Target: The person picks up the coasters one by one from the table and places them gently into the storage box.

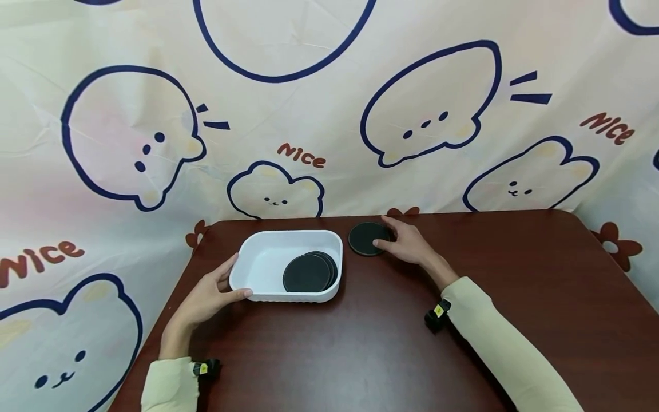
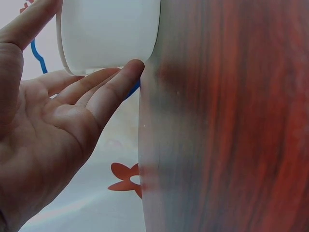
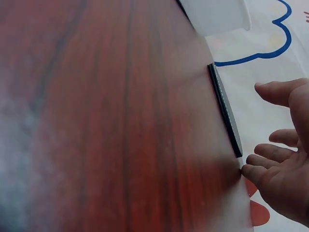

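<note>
A white rectangular basin (image 1: 262, 269) stands on the table in the head view, with several round black coasters (image 1: 306, 273) overlapping in its right half. My left hand (image 1: 207, 294) holds the basin's near left corner, thumb on the front rim and fingers against the left end. In the left wrist view the fingers of the left hand (image 2: 63, 116) touch the basin's outer wall (image 2: 108, 34). Right of the basin lies a black coaster (image 1: 364, 238), seen edge-on as a thin dark slab (image 3: 225, 111) in the right wrist view. My right hand (image 3: 285, 154) spreads its fingers beside it, thumb apart from the coaster.
The dark brown wooden table (image 1: 401, 355) extends to the front and right. Its far edge meets a pale cloth backdrop (image 1: 340, 114) printed with blue-outlined bears and red lettering. A black wrist device (image 1: 437, 316) sits by the right sleeve.
</note>
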`<move>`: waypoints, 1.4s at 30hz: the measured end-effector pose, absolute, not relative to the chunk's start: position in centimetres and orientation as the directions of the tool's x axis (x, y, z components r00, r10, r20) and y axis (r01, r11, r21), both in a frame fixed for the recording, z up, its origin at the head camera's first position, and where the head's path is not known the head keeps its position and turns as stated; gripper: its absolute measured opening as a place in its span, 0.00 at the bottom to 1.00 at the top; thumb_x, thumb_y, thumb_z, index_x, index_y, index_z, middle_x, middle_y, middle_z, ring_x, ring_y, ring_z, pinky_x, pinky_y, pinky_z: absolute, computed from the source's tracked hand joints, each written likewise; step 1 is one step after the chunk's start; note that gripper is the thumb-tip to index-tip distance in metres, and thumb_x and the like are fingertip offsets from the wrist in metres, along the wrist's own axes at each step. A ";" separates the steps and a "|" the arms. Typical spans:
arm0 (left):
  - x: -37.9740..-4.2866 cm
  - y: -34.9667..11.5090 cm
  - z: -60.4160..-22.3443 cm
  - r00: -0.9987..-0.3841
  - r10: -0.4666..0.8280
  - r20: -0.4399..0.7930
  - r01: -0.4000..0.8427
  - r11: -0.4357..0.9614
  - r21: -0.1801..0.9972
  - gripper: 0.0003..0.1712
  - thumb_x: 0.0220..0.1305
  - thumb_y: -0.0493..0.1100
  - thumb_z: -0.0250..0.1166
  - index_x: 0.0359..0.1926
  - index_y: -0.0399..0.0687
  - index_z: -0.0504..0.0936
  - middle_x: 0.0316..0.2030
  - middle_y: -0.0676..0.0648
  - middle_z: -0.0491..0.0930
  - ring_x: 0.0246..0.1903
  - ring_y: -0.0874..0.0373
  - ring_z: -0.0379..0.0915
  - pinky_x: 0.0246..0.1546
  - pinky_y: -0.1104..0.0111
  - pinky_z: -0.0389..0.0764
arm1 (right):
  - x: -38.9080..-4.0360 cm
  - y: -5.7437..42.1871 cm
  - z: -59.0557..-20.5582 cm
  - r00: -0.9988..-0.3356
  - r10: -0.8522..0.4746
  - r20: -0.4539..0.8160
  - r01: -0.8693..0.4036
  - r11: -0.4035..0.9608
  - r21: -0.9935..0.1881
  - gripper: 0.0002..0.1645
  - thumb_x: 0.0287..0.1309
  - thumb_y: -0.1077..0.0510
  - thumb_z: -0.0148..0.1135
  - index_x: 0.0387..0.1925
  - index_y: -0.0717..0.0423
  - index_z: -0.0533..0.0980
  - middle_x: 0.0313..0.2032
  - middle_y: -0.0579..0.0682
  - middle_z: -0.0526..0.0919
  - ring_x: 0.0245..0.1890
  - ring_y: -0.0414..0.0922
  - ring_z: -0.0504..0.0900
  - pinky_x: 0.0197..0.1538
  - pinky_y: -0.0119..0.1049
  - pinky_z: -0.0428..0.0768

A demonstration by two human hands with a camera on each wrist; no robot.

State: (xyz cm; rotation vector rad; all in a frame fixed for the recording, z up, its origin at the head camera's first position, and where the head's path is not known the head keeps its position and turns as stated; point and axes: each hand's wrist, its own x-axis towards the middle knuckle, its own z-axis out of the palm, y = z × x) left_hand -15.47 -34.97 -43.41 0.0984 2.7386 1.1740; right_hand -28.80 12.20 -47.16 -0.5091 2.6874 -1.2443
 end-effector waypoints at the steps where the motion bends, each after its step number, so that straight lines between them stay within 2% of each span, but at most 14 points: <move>1: -15.5 -35.0 -43.4 -0.985 0.124 -0.119 -0.001 0.690 0.724 0.64 0.66 0.56 0.78 0.87 0.43 0.47 0.80 0.30 0.63 0.72 0.33 0.74 0.67 0.43 0.80 | -28.9 12.1 -47.2 -0.933 -0.360 0.018 -0.249 0.607 -0.754 0.51 0.72 0.45 0.69 0.85 0.56 0.56 0.81 0.63 0.64 0.80 0.63 0.67 0.78 0.62 0.70; 7: -15.5 -35.0 -43.3 -0.986 0.123 -0.111 0.004 0.689 0.725 0.64 0.66 0.56 0.78 0.87 0.43 0.47 0.80 0.30 0.63 0.72 0.32 0.73 0.67 0.43 0.80 | -29.6 11.4 -47.4 -0.934 -0.358 0.009 -0.252 0.639 -0.726 0.52 0.70 0.43 0.69 0.85 0.56 0.57 0.82 0.62 0.63 0.81 0.63 0.64 0.79 0.65 0.68; 19: -15.2 -35.0 -43.4 -0.987 0.118 -0.110 0.000 0.682 0.731 0.63 0.65 0.55 0.78 0.87 0.42 0.48 0.80 0.29 0.63 0.71 0.32 0.74 0.65 0.45 0.82 | -30.8 10.1 -47.7 -0.921 -0.388 -0.008 -0.278 0.673 -0.685 0.52 0.70 0.42 0.69 0.84 0.59 0.58 0.81 0.63 0.64 0.81 0.62 0.64 0.80 0.62 0.67; 27: -15.4 -35.0 -43.4 -0.987 0.113 -0.112 -0.006 0.677 0.736 0.64 0.65 0.55 0.79 0.87 0.42 0.48 0.81 0.30 0.61 0.73 0.31 0.72 0.66 0.43 0.80 | -31.2 9.6 -47.2 -0.887 -0.461 -0.006 -0.355 0.691 -0.630 0.50 0.68 0.48 0.73 0.81 0.65 0.62 0.79 0.66 0.67 0.80 0.64 0.66 0.78 0.62 0.69; 36: -15.4 -35.1 -43.6 -0.987 0.109 -0.114 -0.013 0.664 0.747 0.64 0.65 0.54 0.79 0.87 0.43 0.48 0.82 0.29 0.58 0.74 0.30 0.70 0.67 0.43 0.79 | -30.8 9.8 -47.4 -0.924 -0.379 0.053 -0.302 0.637 -0.709 0.45 0.61 0.57 0.80 0.76 0.58 0.71 0.75 0.63 0.73 0.73 0.63 0.73 0.72 0.60 0.76; 42: -15.4 -35.1 -43.6 -0.988 0.110 -0.109 -0.008 0.666 0.746 0.64 0.65 0.54 0.79 0.87 0.43 0.48 0.81 0.29 0.60 0.73 0.30 0.71 0.66 0.43 0.80 | -30.0 10.1 -47.7 -0.946 -0.313 0.091 -0.269 0.590 -0.762 0.44 0.62 0.58 0.79 0.77 0.56 0.71 0.75 0.61 0.75 0.73 0.63 0.75 0.70 0.60 0.78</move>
